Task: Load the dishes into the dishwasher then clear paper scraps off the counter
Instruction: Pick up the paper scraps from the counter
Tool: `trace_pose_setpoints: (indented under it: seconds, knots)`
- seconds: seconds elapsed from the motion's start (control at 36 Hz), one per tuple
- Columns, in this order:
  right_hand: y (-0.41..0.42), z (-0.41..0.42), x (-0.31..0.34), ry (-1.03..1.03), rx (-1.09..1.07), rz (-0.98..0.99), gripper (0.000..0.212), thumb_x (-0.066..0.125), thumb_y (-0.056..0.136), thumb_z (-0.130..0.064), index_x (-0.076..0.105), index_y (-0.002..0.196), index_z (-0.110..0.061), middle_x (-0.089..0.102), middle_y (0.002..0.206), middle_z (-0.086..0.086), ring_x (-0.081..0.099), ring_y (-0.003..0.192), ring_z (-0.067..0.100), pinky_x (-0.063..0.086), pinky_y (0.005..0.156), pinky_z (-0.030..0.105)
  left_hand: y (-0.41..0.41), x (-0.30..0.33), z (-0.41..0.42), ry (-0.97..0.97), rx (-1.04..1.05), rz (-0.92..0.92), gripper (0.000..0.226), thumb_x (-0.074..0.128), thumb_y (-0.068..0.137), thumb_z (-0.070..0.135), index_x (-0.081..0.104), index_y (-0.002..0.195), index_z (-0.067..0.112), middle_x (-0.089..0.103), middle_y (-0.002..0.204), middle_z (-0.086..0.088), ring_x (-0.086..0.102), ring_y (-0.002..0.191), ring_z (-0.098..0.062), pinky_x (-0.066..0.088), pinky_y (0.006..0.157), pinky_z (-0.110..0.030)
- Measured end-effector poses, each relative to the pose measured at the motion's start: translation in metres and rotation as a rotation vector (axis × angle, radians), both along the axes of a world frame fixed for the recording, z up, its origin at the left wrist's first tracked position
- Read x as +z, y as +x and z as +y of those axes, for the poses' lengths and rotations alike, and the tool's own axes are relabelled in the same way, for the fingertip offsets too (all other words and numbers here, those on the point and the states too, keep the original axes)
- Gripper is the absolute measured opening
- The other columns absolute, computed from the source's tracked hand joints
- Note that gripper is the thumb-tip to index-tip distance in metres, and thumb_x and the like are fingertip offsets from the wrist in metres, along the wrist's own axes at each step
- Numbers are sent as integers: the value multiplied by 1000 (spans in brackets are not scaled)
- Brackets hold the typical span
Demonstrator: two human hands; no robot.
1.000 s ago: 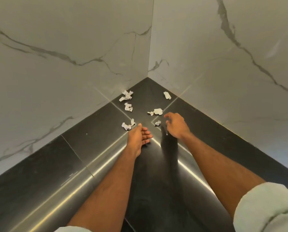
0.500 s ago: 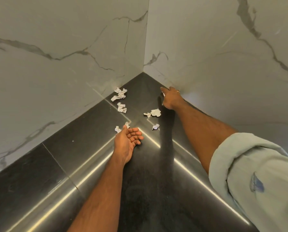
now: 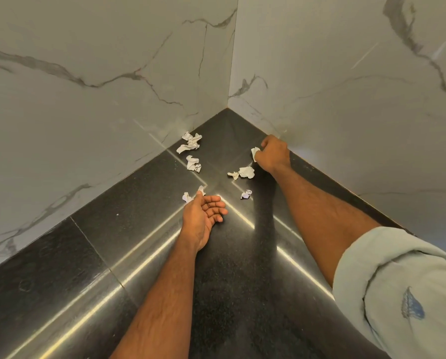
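Both forearms bare. Right sleeve [image 3: 398, 288], lower right of frame: pale grey-green cloth, rolled up in a thick cuff, small blue feather-like mark printed on it (detail too blurred to read).

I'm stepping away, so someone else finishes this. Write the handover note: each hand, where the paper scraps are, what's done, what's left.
Right hand: fingers curled round one paper scrap, by the right wall near the corner.
Left hand: open, palm up on the black counter, holding nothing; a small scrap lies at its fingertips.
Loose on the counter: a crumpled pair by the left wall, one below it, a larger piece near the right wrist, and a tiny bit in front of that.
Done: one scrap picked up.
Left: gather the loose scraps and clear them off. No dishes or dishwasher in view, so that step cannot be checked.
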State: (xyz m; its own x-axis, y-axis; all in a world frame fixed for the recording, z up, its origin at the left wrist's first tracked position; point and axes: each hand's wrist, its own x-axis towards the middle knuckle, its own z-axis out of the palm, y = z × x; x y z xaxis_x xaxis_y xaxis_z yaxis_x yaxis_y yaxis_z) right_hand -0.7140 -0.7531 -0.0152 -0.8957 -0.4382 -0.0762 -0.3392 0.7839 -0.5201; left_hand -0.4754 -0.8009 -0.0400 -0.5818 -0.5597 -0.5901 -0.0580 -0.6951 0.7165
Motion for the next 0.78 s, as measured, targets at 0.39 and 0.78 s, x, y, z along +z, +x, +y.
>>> trace_pose_setpoints:
  seconds: [0.39,0.78]
  knots:
    - [7,10,9,-313,128,-334,9,78,85,-11,77,94,-10,74,90,5,66,79,11,52,62,17,2,-5,-2,0,-12,29,56,28,110,38,62,99,-4,67,80,-19,65,62,-23,48,48,-26]
    - [26,21,8,-89,285,-178,44,87,73,-13,61,106,-24,62,85,-1,60,75,10,50,70,28,2,-4,-1,-4,-10,21,56,27,110,38,63,100,-4,68,79,-18,67,62,-22,51,49,-26]
